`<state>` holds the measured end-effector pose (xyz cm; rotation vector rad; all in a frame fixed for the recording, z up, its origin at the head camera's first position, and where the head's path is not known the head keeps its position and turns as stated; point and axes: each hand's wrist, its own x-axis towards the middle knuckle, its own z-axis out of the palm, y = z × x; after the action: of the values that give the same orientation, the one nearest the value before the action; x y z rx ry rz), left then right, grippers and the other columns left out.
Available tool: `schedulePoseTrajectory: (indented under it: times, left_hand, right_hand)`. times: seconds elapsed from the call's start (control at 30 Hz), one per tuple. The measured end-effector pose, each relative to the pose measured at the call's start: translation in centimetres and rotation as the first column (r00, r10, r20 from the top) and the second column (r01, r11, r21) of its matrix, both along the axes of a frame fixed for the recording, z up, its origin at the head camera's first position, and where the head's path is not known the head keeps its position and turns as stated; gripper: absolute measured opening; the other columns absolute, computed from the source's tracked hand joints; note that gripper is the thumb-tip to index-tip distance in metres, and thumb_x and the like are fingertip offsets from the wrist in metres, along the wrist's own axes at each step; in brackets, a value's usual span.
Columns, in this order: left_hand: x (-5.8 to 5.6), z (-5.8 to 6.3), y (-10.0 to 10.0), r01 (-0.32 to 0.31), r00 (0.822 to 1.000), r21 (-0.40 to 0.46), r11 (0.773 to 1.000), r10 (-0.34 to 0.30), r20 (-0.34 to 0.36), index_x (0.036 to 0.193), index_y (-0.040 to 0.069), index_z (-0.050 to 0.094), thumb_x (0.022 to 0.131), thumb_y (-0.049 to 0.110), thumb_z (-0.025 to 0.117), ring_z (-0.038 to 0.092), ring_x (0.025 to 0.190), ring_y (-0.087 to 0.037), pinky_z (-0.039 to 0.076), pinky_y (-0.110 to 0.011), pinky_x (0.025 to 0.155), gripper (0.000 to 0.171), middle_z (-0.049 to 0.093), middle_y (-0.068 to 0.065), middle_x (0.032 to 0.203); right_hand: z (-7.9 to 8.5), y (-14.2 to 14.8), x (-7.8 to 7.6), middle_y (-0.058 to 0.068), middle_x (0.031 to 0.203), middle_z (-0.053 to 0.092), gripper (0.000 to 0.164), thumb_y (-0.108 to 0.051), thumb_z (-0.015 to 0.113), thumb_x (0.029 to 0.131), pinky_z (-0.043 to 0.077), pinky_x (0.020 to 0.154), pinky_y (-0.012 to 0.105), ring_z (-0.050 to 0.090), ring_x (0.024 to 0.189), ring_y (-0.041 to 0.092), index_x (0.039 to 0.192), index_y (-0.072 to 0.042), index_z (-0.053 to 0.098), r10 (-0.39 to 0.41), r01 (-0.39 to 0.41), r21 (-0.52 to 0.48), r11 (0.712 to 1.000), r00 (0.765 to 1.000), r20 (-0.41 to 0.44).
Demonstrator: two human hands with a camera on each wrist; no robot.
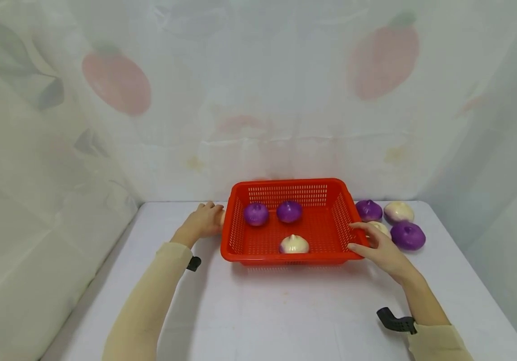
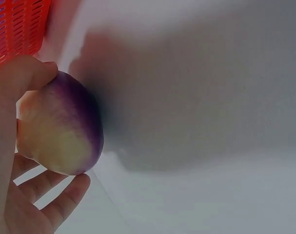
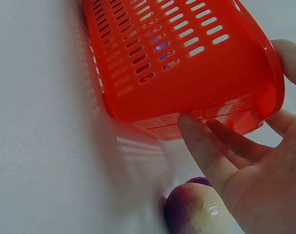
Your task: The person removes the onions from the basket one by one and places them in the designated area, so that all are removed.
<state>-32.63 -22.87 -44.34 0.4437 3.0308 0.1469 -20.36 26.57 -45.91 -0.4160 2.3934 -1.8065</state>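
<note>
A red plastic basket (image 1: 281, 258) with slotted walls stands mid-table in the head view. Inside it lie two purple turnips (image 1: 256, 214) and one cream turnip (image 1: 294, 244) with its tip upward. My left hand (image 1: 203, 220) is just outside the basket's left wall. In the left wrist view its thumb and fingers curl round a half-cream, half-purple turnip (image 2: 62, 129). My right hand (image 1: 382, 250) grips the basket's right rim near the front corner. The right wrist view has its fingers (image 3: 204, 148) against the outer end wall, the thumb at the rim.
Right of the basket sit several more turnips: purple ones (image 1: 408, 235) and cream ones (image 1: 399, 212), one partly behind my right hand. A white cloth covers the table (image 1: 285, 311). Pale printed curtains (image 1: 258, 100) rise behind it and on both sides.
</note>
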Motion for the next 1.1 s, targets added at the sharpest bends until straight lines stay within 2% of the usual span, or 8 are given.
schedulePoseTrajectory:
  times: [0.37, 0.6, 0.83, 1.1]
  left_hand:
    - [-0.4, -0.7, -0.2, -0.015, 1.000, 0.024, 1.000, 0.015, 0.001, 0.146, 0.006, 0.049, 0.090, 0.044, 0.069, 0.045, 0.133, -0.045, 0.043, -0.061, 0.105, 0.071, 0.051, -0.019, 0.146]
    - [-0.2, -0.5, -0.3, -0.014, 1.000, 0.047, 0.999, 0.014, 0.004, 0.147, 0.007, 0.048, 0.091, 0.043, 0.067, 0.044, 0.133, -0.045, 0.044, -0.062, 0.103, 0.069, 0.049, -0.020, 0.146]
    - [0.0, 0.6, -0.4, -0.032, 0.999, 0.078, 0.996, 0.031, 0.011, 0.149, 0.009, 0.048, 0.099, 0.041, 0.057, 0.041, 0.137, -0.047, 0.042, -0.064, 0.104, 0.060, 0.045, -0.022, 0.151]
    - [0.0, 3.4, -0.7, 0.012, 0.999, 0.094, 0.995, -0.009, -0.038, 0.147, 0.007, 0.049, 0.102, 0.035, 0.055, 0.046, 0.131, -0.047, 0.044, -0.065, 0.101, 0.053, 0.050, -0.023, 0.145]
  right_hand:
    - [0.0, -0.3, 0.2, 0.019, 0.140, 0.038, 0.057, -0.021, 0.069, 0.098, 0.056, 0.087, 0.025, 0.049, 0.126, 0.043, 0.146, -0.001, 0.044, 0.005, -0.005, 0.005, 1.000, 1.000, -0.002]
    - [0.0, -0.3, 0.1, 0.018, 0.139, 0.038, 0.056, -0.020, 0.069, 0.098, 0.056, 0.087, 0.025, 0.049, 0.125, 0.043, 0.145, -0.001, 0.045, 0.003, -0.003, 0.008, 1.000, 1.000, -0.014]
    - [0.1, -0.1, 0.0, 0.019, 0.138, 0.039, 0.056, -0.022, 0.069, 0.099, 0.056, 0.086, 0.025, 0.049, 0.124, 0.042, 0.145, -0.002, 0.045, -0.005, 0.005, 0.032, 0.999, 1.000, -0.022]
    - [0.3, -0.1, 0.0, 0.019, 0.139, 0.038, 0.056, -0.021, 0.069, 0.099, 0.055, 0.086, 0.024, 0.048, 0.126, 0.044, 0.145, -0.001, 0.045, -0.005, 0.006, 0.035, 0.999, 1.000, -0.028]
